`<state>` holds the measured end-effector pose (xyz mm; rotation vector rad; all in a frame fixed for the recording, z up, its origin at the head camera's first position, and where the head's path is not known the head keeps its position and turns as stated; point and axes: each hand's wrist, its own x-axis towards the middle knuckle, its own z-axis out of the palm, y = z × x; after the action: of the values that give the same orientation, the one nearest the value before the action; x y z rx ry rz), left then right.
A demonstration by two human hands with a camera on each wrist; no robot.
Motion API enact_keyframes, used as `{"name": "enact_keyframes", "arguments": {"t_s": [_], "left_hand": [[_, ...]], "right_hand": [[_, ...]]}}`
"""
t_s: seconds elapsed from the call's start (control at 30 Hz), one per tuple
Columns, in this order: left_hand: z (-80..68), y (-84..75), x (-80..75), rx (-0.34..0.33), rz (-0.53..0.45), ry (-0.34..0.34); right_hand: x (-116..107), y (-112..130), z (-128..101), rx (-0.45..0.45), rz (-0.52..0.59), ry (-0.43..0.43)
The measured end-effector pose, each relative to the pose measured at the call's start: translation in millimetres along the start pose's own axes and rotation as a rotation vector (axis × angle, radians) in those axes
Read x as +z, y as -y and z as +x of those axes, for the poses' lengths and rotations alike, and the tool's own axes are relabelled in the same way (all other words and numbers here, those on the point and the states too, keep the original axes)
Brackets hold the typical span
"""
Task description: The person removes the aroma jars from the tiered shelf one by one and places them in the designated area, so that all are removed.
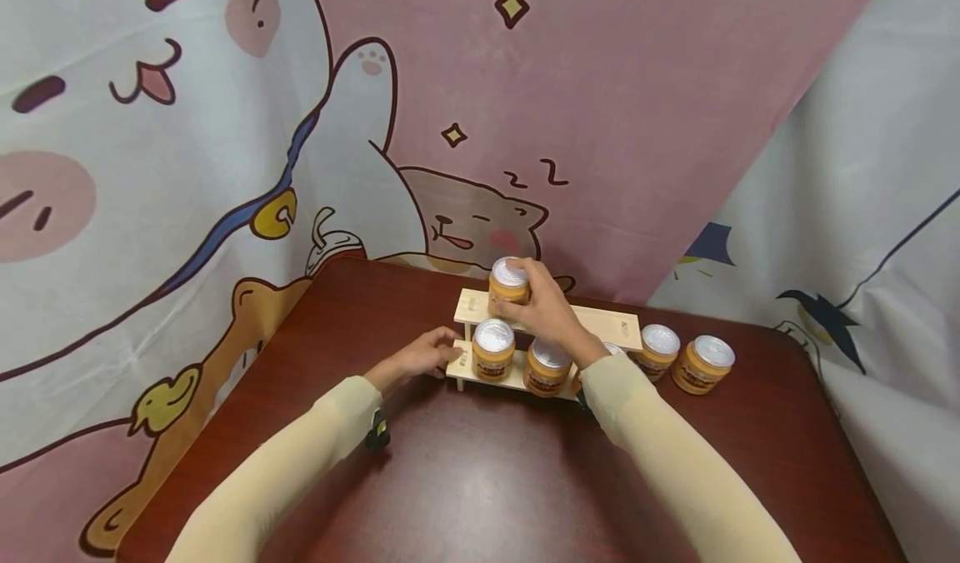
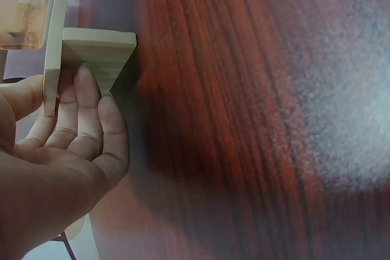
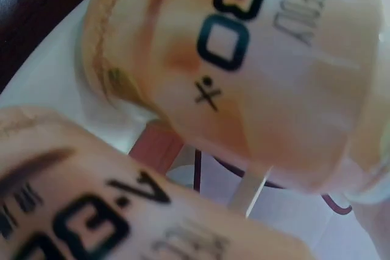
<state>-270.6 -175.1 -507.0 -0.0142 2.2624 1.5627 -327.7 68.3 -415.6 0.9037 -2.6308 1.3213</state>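
A two-tier wooden rack (image 1: pixel 600 323) stands toward the back of the table. My right hand (image 1: pixel 546 306) holds a silver-lidded, orange-labelled jar (image 1: pixel 501 291) at the left end of its upper tier, thumb and fingers on either side. On the lower tier sit a left jar (image 1: pixel 492 352) and a middle jar (image 1: pixel 546 370); another beyond them is partly hidden by my right wrist. My left hand (image 1: pixel 423 353) grips the lower tier's left end. In the left wrist view its thumb lies against the board (image 2: pixel 55 59), with fingers (image 2: pixel 88 120) curled underneath.
Two more jars stand right of the rack, a nearer one (image 1: pixel 657 353) and an outer one (image 1: pixel 702 365). The dark red table (image 1: pixel 480 480) meets a cartoon-printed cloth (image 1: pixel 600 130) behind. Close-up jar labels (image 3: pixel 244 77) fill much of the right wrist view.
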Motion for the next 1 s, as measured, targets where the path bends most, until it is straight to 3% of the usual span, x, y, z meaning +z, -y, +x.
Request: {"name": "enact_keyframes", "arguments": {"t_s": [0.33,0.77,1.0], "left_hand": [[-1.1,-2.6,0.0,-0.012,-0.004,0.006],[1.0,1.0,0.0,-0.014,0.005,0.004],[1.4,1.7,-0.4,-0.009,0.007,0.006]], "right_hand": [[-29.9,2.8,-5.2,-0.038,0.036,-0.062],[-79.3,5.0,-38.4,-0.098,-0.022,-0.227],[-103.2,18.6,-61.6,-0.075,-0.056,-0.212]]}}
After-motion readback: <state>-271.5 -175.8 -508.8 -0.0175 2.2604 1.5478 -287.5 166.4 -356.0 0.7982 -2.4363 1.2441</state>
